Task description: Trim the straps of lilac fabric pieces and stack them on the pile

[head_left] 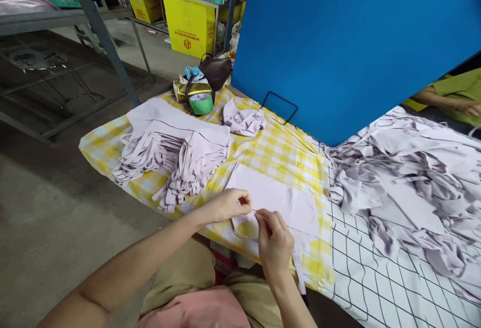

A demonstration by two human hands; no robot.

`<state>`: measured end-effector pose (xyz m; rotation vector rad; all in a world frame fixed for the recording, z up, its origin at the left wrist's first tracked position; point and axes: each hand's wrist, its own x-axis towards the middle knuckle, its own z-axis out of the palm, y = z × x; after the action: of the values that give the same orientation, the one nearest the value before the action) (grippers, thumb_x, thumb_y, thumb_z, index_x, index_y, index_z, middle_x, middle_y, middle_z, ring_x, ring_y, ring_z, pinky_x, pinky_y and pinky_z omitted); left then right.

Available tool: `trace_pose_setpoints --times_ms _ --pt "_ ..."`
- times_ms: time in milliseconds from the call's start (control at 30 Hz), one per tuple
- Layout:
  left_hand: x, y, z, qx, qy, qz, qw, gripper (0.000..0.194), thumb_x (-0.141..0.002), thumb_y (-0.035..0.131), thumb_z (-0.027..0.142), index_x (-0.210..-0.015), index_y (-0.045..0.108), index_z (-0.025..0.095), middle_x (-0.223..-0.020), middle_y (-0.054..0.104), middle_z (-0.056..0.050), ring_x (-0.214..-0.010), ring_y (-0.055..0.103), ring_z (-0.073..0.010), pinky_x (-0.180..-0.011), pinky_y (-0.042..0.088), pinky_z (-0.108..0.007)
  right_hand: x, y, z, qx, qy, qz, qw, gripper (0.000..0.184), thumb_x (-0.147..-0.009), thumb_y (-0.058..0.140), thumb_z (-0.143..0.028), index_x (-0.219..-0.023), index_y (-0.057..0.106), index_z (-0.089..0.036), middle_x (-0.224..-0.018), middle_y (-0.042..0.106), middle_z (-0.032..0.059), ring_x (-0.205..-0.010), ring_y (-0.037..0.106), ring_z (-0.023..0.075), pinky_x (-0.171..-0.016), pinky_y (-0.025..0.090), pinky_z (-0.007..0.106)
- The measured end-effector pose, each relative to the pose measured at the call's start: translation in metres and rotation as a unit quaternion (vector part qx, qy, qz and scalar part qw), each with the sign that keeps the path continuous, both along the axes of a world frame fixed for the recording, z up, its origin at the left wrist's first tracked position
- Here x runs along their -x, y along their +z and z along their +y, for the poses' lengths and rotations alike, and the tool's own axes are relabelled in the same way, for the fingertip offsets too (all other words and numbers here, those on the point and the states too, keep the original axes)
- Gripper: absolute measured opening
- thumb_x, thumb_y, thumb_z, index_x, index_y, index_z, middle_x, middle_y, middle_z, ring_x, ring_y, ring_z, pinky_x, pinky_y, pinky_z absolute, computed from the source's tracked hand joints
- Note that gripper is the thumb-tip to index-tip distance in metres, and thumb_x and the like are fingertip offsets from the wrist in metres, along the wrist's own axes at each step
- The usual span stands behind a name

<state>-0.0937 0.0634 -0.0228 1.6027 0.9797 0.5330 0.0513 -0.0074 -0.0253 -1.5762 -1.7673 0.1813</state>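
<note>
A flat lilac fabric piece (276, 195) with narrow straps lies on the yellow checked tablecloth in front of me. My left hand (233, 204) is closed in a pinch at its near edge. Close beside it, my right hand (276, 240) is pinched too, fingertips almost meeting the left ones. A short dark line shows between the fingertips, too small to make out. One strap loops below the hands, and another hangs over the table edge by my right wrist. To the left is a stack of similar lilac pieces (180, 122), their straps bunched toward me.
A crumpled lilac cloth (243, 118), green tape roll (201, 103) and dark bag (216, 71) sit farther back. A large blue panel (338, 42) rises behind the table. At right, lilac fabric is heaped (413, 182) on gridded white cloth, near another person's hands (468, 107).
</note>
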Motion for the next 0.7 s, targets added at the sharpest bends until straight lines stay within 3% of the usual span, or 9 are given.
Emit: trace_pose_setpoints --times_ms 67,167,233,333,433,533,700 --pt "-0.004 -0.006 0.003 -0.17 -0.012 0.081 0.982 0.01 -0.072 0.056 0.014 -0.082 0.06 0.014 -0.086 0.059 -0.002 -0.082 0.053 -0.015 -0.075 0.041 -0.025 -0.006 -0.003 0.007 0.056 -0.018 0.035 0.998 0.024 -0.087 0.045 -0.032 -0.076 0.062 -0.018 -0.068 0.062 0.0026 -0.057 0.056 0.0129 -0.054 0.042 0.022" --pt "-0.01 -0.016 0.008 -0.364 -0.09 0.18 0.909 0.013 -0.076 0.058 0.014 -0.089 0.061 0.014 -0.097 0.059 -0.006 -0.095 0.051 -0.0201 -0.081 0.04 -0.031 -0.015 -0.006 0.018 0.139 -0.038 0.08 0.986 0.027 -0.081 0.048 -0.039 -0.071 0.062 -0.018 -0.068 0.063 0.0041 -0.057 0.056 0.0155 -0.055 0.042 0.025" --pt "-0.014 -0.021 0.012 -0.428 -0.137 0.22 0.866 0.009 -0.079 0.056 0.015 -0.086 0.061 0.014 -0.094 0.06 -0.006 -0.093 0.052 -0.021 -0.079 0.041 -0.032 -0.019 -0.008 0.023 0.191 -0.056 0.108 0.974 0.029 -0.077 0.049 -0.043 -0.071 0.063 -0.018 -0.064 0.063 0.0045 -0.057 0.057 0.0175 -0.055 0.042 0.027" --pt "-0.017 -0.025 0.017 -0.468 -0.176 0.244 0.831 0.011 -0.083 0.051 0.014 -0.084 0.062 0.013 -0.088 0.061 -0.006 -0.087 0.054 -0.0201 -0.075 0.042 -0.032 -0.023 -0.009 0.028 0.267 -0.082 0.137 0.95 0.033 -0.075 0.049 -0.048 -0.072 0.062 -0.018 -0.052 0.061 0.0028 -0.049 0.057 0.0185 -0.051 0.041 0.027" --pt "-0.018 -0.027 0.021 -0.468 -0.171 0.243 0.832 0.012 -0.082 0.051 0.012 -0.084 0.062 0.013 -0.087 0.061 -0.006 -0.087 0.054 -0.0195 -0.074 0.042 -0.031 -0.025 -0.009 0.03 0.293 -0.075 0.13 0.944 0.038 -0.075 0.049 -0.052 -0.07 0.062 -0.018 -0.049 0.062 0.0033 -0.046 0.056 0.0182 -0.05 0.04 0.027" --pt "-0.019 -0.028 0.025 -0.425 -0.142 0.226 0.865 0.011 -0.082 0.053 0.013 -0.085 0.064 0.014 -0.089 0.06 -0.005 -0.09 0.052 -0.0189 -0.077 0.041 -0.03 -0.027 -0.009 0.034 0.275 -0.038 0.088 0.957 0.039 -0.079 0.045 -0.051 -0.07 0.063 -0.017 -0.053 0.064 0.0048 -0.049 0.057 0.0177 -0.053 0.039 0.027" --pt "-0.019 -0.033 0.032 -0.35 -0.11 0.171 0.915 0.011 -0.083 0.056 0.019 -0.081 0.067 0.017 -0.085 0.058 -0.004 -0.092 0.05 -0.0177 -0.081 0.041 -0.028 -0.029 -0.01 0.038 0.21 0.011 -0.065 0.976 0.032 -0.087 0.039 -0.034 -0.077 0.064 -0.018 -0.065 0.067 0.0064 -0.058 0.058 0.0176 -0.056 0.035 0.026"
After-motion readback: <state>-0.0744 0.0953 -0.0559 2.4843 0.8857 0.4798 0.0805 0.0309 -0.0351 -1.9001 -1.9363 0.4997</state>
